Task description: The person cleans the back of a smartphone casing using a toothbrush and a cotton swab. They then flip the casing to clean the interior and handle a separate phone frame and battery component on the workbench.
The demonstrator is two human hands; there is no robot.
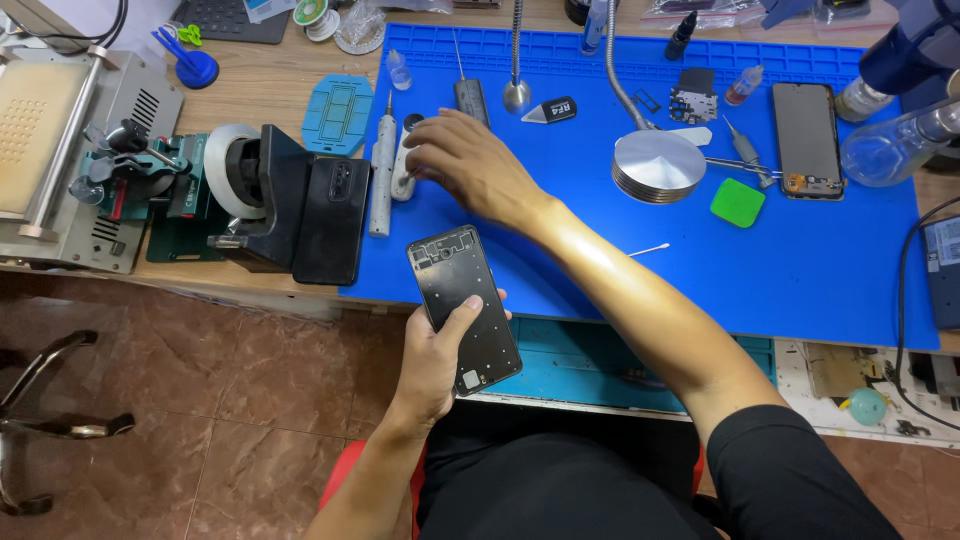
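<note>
In the lower middle of the frame the left hand (432, 362) has its grip clamped on a black rectangular phone frame (464, 308), thumb laid across its face and fingers wrapped behind, holding it tilted just over the near edge of the blue silicone work mat (800, 270) that covers the wooden bench (270, 85). The right hand (470, 165) reaches across to the upper middle of the frame, palm down, fingers loosely spread and not closed on anything; its fingertips rest at a small white oblong tool (402, 178) lying on the mat. Just left of that lies a slim grey electric screwdriver (382, 175), and further left a black phone back cover (333, 220) leans against a black tape dispenser (255, 190). To the right of the centre stands a round silver lamp base (658, 166) with a bendy neck; near it are a green square pad (738, 202) and a dark phone lying face-up (806, 138). A white cotton swab (648, 249) lies alone on the mat beside the right forearm.
</note>
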